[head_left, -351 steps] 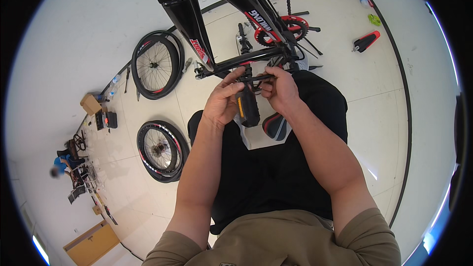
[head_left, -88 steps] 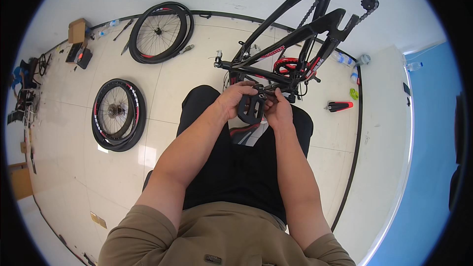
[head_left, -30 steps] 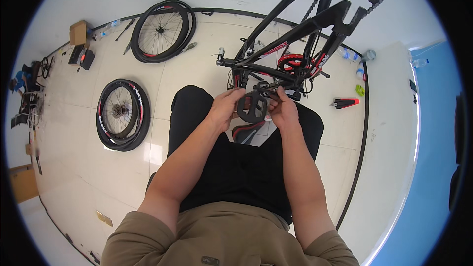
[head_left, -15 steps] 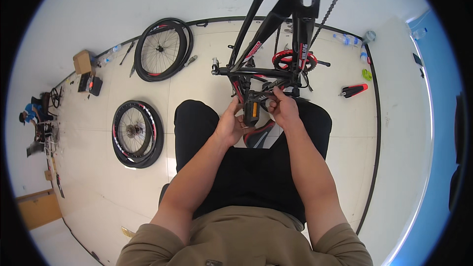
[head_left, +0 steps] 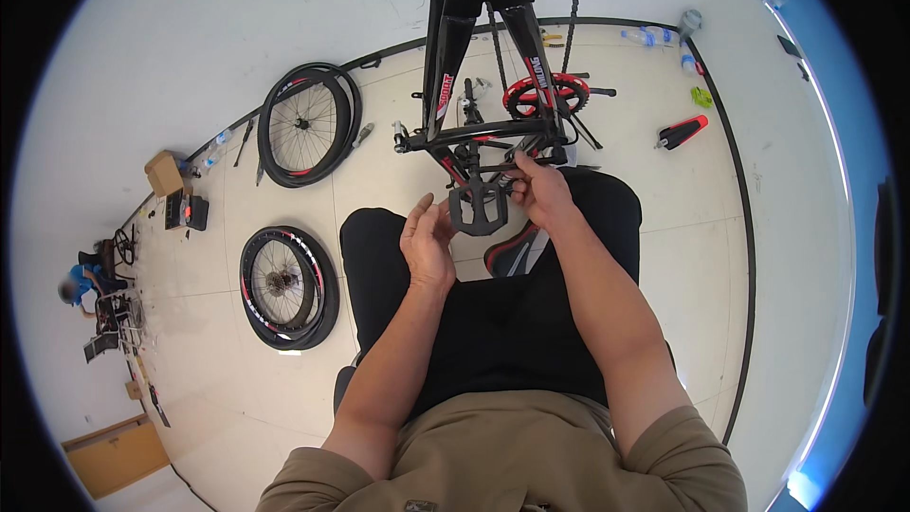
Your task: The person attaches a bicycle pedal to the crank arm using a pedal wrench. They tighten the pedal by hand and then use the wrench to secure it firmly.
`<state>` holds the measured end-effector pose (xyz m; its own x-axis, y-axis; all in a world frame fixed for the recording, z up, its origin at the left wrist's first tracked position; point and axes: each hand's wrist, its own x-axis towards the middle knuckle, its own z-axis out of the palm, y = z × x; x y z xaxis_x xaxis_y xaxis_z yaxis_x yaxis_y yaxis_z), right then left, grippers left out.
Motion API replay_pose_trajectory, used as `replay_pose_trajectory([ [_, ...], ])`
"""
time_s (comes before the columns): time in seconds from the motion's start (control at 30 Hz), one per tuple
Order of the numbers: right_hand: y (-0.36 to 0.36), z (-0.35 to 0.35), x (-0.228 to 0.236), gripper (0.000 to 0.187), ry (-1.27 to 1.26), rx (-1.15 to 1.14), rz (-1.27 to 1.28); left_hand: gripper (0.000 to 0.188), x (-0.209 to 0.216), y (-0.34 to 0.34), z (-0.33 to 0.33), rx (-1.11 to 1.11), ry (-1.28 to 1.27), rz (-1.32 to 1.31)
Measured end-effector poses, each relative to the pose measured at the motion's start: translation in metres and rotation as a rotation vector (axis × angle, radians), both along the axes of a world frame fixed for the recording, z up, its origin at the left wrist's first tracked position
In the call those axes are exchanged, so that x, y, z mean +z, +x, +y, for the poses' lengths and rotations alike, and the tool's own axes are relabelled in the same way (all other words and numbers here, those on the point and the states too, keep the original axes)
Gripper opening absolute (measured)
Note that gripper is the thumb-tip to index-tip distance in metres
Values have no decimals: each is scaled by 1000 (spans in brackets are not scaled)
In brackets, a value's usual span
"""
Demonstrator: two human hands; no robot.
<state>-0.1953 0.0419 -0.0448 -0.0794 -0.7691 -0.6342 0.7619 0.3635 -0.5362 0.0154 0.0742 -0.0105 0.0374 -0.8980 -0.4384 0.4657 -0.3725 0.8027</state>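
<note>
A black bicycle frame (head_left: 493, 130) with red and white markings stands in front of me. On its near side a black platform pedal (head_left: 479, 209) faces me with its flat side, above my lap. My left hand (head_left: 428, 245) is open at the pedal's left edge, fingers apart; whether the fingertips touch it I cannot tell. Just right of the pedal, my right hand (head_left: 545, 194) is closed round the crank arm (head_left: 500, 168), its fingertips partly hidden. Beyond the frame tube sits a red chainring (head_left: 547, 97) with the chain (head_left: 575, 9) running up from it.
Two wheels, one far (head_left: 308, 123) and one nearer (head_left: 289, 287), lie on the left floor. A saddle (head_left: 512, 251) lies under the pedal; another red-and-black piece (head_left: 682, 132) is at right. Bottles (head_left: 649, 36) and a cardboard box (head_left: 165, 173) stand by the walls. A person (head_left: 83, 284) is far left.
The pedal has turned from its orange-reflector edge to its flat face. My left hand has let go and shifted left, fingers spreading. The frame now appears more upright and farther left.
</note>
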Motion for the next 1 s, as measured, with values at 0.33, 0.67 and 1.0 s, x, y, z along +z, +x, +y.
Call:
replay_pose_trajectory([
  [0.33,2,0,-3,21,-26,1,0,44,4,-2,-2,-2,-157,72],
  [0.67,5,-2,-7,20,-18,-35,47,44,6,-12,14,-408,-612,-515],
  [1.0,5,-2,-16,22,-37,-33,68,46,9,-23,18,-755,-1111,-1193],
])
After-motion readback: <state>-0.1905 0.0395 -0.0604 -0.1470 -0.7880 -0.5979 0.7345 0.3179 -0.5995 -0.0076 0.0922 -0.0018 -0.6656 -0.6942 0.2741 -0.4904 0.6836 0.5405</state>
